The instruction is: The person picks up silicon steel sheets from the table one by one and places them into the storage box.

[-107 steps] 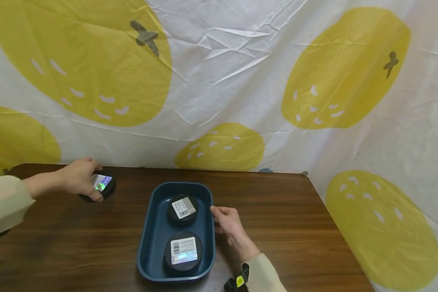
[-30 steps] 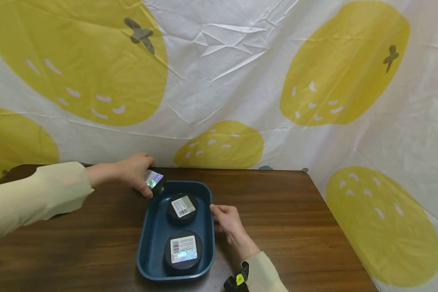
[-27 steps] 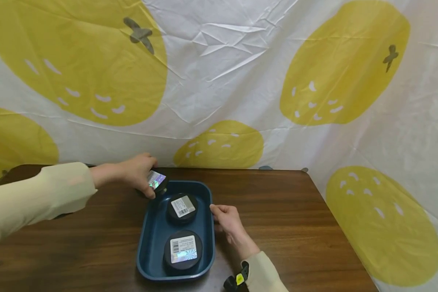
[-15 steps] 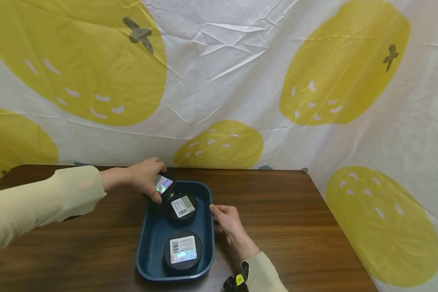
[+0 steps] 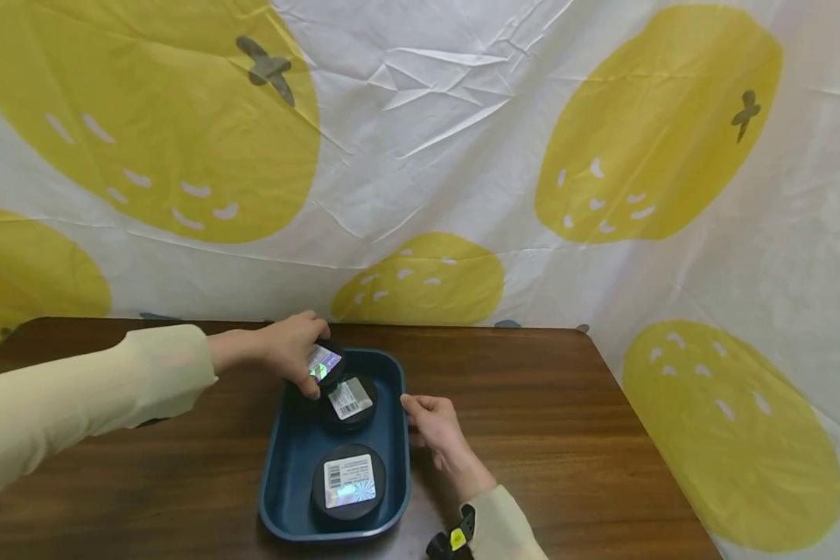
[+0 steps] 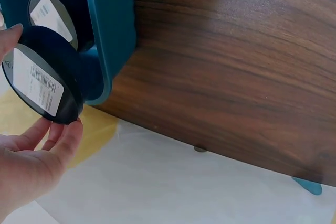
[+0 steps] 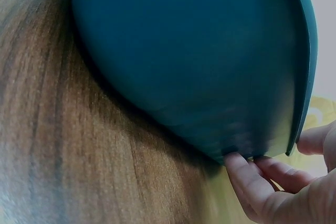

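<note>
My left hand (image 5: 288, 348) grips a flat round black jar (image 5: 330, 372) by its edge, over the far left corner of a blue tray (image 5: 292, 459). A white barcode label with a shiny sticker faces up on that jar. Inside the tray, a second black jar (image 5: 351, 402) sits just nearer, partly covered by the held one. In the left wrist view the held jar overlaps this second jar (image 6: 52, 14); contact is unclear. A third black jar (image 5: 350, 486) sits at the tray's near end. My right hand (image 5: 442, 437) pinches the tray's right rim, fingers (image 7: 249, 182) against its outer wall.
The tray stands on a dark brown wooden table (image 5: 532, 435). Behind the table hangs a white cloth (image 5: 427, 179) with large yellow fruit prints, which continues down the right side. A black strap with a yellow mark (image 5: 458, 538) is on the right wrist.
My left hand has carried its jar rightward from the table's left side, over the tray's rim, toward the second jar. The right hand and the tray have stayed nearly still.
</note>
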